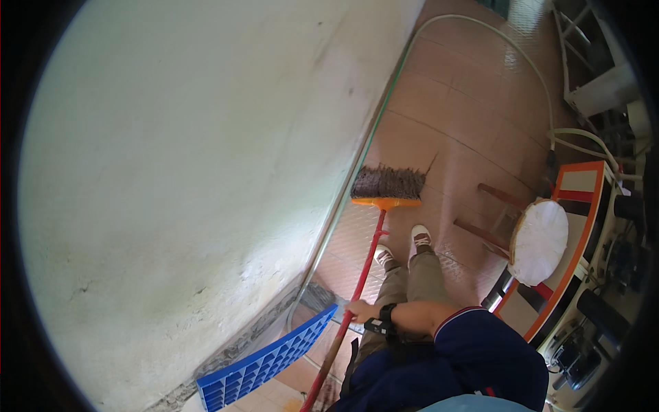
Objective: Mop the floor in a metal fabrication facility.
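My right hand (359, 311) is wrapped round the red handle of a push broom (384, 185), and a dark wristband shows on that wrist. The broom's orange head, with dark bristles, rests on the tiled floor ahead of my feet, close to the wall. From there its handle slants back toward me and leaves the picture at the lower edge. My left hand is out of view. Just left of the handle, a blue grid-like plastic panel (268, 360) stands tilted near the wall.
A pale wall (192, 172) fills the left, with a green hose (371, 137) along its foot. Another pale hose (542, 65) curves across the floor. To my right are a stool (540, 242) with a white covered seat and an orange-edged table (592, 226). Brown floor tiles (467, 117) look wet and shiny.
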### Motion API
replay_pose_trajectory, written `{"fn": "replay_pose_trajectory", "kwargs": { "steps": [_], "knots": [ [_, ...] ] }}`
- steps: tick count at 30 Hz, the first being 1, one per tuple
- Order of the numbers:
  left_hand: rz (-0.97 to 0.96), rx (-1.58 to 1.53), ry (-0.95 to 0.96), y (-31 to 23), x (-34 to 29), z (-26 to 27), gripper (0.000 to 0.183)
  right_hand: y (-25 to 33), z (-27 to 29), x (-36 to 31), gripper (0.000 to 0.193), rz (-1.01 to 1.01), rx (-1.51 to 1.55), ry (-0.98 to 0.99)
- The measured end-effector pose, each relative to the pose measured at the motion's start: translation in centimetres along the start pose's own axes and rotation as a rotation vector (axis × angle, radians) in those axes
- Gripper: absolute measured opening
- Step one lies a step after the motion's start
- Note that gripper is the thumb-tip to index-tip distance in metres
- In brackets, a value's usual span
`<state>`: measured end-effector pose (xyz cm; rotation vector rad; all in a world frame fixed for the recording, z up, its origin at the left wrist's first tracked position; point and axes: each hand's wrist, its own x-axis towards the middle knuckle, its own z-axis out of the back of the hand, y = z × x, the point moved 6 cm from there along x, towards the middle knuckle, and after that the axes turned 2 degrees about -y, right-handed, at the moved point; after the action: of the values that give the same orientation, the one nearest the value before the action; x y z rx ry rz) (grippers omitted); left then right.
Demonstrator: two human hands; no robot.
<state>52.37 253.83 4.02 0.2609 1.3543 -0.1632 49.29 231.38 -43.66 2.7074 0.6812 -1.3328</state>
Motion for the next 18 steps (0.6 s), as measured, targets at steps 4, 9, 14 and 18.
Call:
{"fn": "replay_pose_trajectory", "kwargs": {
  "steps": [4, 9, 14, 18],
  "knots": [
    [0.119, 0.193, -0.251, 6.3, 2.3, 2.8, 0.036, 6.2, -4.8, -8.5, 0.022, 0.88, -1.269, 0.156],
    [0.011, 0.485, -0.344, -4.8, 7.1, 8.3, 0.032, 17.0, 0.6, -16.7, 0.014, 1.269, -1.229, -0.274],
    [-0.262, 0.584, -0.519, -16.0, 17.7, 10.6, 0.05, 27.9, 9.8, -24.0, 0.014, 1.393, -1.009, -0.571],
    [-0.515, 0.559, -0.453, -37.8, 25.9, 10.6, 0.049, 39.3, 22.3, -32.0, 0.021, 1.29, -1.334, -0.898]
  ]
}}
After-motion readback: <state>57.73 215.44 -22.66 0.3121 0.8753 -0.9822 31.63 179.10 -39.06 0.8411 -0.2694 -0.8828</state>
